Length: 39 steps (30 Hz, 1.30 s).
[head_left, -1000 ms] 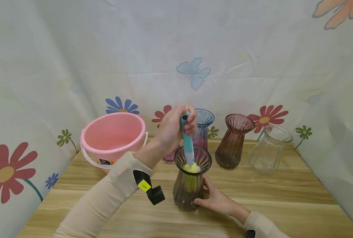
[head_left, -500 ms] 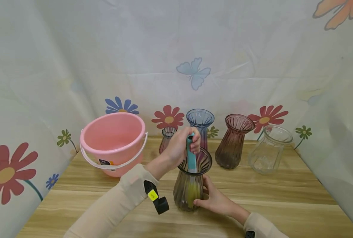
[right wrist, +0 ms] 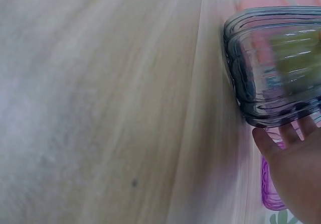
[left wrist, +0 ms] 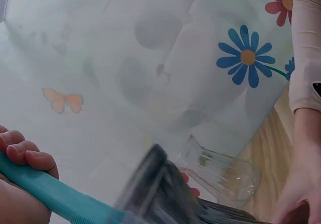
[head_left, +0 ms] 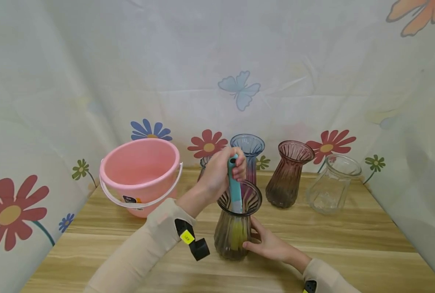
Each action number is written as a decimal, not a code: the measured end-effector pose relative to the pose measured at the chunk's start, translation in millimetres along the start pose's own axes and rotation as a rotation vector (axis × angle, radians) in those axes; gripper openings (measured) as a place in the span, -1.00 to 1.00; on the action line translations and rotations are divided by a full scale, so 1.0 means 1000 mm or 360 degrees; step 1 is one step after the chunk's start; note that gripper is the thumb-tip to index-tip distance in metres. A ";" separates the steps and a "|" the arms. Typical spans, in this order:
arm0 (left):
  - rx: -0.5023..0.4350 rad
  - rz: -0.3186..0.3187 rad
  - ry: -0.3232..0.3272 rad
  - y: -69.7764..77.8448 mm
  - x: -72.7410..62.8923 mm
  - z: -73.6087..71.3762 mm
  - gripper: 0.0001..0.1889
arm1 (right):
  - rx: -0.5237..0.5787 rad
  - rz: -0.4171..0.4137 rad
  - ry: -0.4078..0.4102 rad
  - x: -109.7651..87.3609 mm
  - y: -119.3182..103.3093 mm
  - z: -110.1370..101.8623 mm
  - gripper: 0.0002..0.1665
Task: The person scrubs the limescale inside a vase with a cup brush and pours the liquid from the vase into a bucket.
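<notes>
My left hand (head_left: 217,173) grips the teal handle of a bottle brush (head_left: 235,185) from above, with the thumb side up. The brush's yellow head shows through the wall of a ribbed smoky-grey glass vase (head_left: 222,236), down in its lower part. Upright on the table, this vase has a flared dark rim. My right hand (head_left: 272,246) holds the vase low on its right side, thumb in front and fingers behind. In the left wrist view the brush handle (left wrist: 55,191) runs toward the blurred vase rim. The right wrist view shows the vase base (right wrist: 251,83) beside the right fingertips.
A pink bucket (head_left: 142,162) with a white handle stands at the left. Behind the work are a blue-and-pink vase (head_left: 247,144), a small vase mostly hidden by the left hand, a reddish-brown vase (head_left: 287,175) and a clear vase (head_left: 329,191).
The left hand has pushed the brush down from the vase's neck into its lower part, then raised it slightly. The right hand and the vase have stayed nearly in place.
</notes>
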<state>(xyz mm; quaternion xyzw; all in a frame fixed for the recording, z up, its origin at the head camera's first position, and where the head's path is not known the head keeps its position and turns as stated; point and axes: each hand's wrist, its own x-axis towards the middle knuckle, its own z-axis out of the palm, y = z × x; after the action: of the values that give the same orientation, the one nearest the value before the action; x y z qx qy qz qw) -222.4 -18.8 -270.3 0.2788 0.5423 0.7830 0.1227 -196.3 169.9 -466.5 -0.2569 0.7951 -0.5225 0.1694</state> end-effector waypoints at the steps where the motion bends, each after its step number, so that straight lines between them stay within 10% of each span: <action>1: -0.0003 0.0015 0.0008 0.006 0.002 0.001 -0.70 | 0.0001 -0.0002 0.0005 0.000 0.000 0.000 0.01; 12: 0.0000 0.0122 0.0032 0.058 0.011 0.014 -0.69 | 0.0054 0.0011 0.0039 0.003 0.004 0.004 0.00; 28: 0.0049 -0.0160 -0.0089 -0.016 0.000 0.002 -0.69 | 0.0046 -0.0053 0.0080 0.006 0.002 0.005 0.04; 39: 0.0008 -0.0123 -0.0058 -0.022 -0.002 -0.001 -0.67 | 0.0044 0.0019 -0.0136 0.001 0.001 -0.006 -0.07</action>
<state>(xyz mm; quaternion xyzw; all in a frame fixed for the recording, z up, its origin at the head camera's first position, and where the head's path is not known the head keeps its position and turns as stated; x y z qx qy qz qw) -223.9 -12.4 -291.5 0.2722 0.5523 0.7711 0.1621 -200.3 173.9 -465.1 -0.2719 0.7814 -0.5211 0.2099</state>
